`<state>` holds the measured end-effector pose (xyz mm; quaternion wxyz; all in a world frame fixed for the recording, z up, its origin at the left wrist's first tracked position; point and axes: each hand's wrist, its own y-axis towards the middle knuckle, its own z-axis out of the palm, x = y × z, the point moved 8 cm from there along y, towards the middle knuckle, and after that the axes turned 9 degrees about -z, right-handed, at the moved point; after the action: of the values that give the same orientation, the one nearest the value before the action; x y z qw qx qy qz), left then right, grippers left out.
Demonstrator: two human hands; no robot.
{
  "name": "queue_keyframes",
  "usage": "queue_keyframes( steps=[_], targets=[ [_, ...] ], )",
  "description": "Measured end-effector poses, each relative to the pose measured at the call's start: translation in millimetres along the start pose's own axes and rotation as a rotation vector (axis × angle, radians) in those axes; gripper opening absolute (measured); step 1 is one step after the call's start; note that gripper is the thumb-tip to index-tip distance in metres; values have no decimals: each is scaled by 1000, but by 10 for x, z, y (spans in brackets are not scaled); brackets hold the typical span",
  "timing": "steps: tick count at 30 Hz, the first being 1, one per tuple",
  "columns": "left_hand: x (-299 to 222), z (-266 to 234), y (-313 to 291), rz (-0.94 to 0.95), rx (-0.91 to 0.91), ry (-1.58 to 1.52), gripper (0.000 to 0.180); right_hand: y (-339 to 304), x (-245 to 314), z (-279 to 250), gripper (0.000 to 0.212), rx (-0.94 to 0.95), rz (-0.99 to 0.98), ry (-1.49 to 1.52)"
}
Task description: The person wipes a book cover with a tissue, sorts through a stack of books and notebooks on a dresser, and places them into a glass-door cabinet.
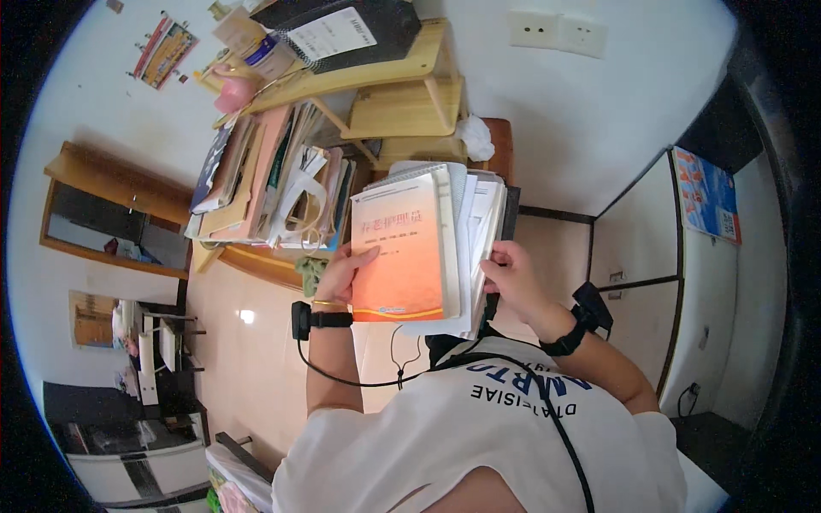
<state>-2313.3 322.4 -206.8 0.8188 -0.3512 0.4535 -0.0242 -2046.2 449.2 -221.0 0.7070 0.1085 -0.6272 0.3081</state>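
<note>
Between my two hands is a stack of books and papers (pixel 479 231), held upright in front of my body. An orange and white softcover book (pixel 400 274) lies at its front, with a spiral-bound notebook and loose white sheets behind it. My left hand (pixel 344 272) grips the stack's left edge, its thumb on the orange cover and its other fingers hidden behind. At the right edge my right hand (pixel 513 278) pinches the white papers. Both wrists wear black bands with small black modules.
A wooden shelf (pixel 376 79) against the wall carries a black folder (pixel 342 34), bottles and a pink object (pixel 235 90). Below it, several books and folders (pixel 256 184) stand in a row. A crumpled white bag (pixel 475 137) sits behind the stack. White cabinets (pixel 637 231) line the right.
</note>
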Motion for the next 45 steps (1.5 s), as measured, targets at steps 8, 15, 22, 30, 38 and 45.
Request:
queue_keyframes(
  steps=[8, 15, 22, 30, 38, 45],
  targets=[
    [9, -71, -87, 111, -2, -38, 44, 61, -237, -148, 39, -51, -44, -167],
    [147, -144, 10, 74, -21, -76, 45, -53, 13, 23, 44, -102, -421, -546],
    [289, -251, 58, 67, -28, -128, 44, 22, 298, 343, 49, 63, -224, 141],
    [301, -275, 91, 110, 28, -96, 50, 38, 123, 81, 53, -1, -293, -546],
    [334, -326, 95, 75, 28, -111, 52, 847, 220, -471, 28, -202, -336, -266],
    [334, -160, 93, 117, -10, -112, 55, 989, 410, -498, 28, 99, -12, -79]
  ],
)
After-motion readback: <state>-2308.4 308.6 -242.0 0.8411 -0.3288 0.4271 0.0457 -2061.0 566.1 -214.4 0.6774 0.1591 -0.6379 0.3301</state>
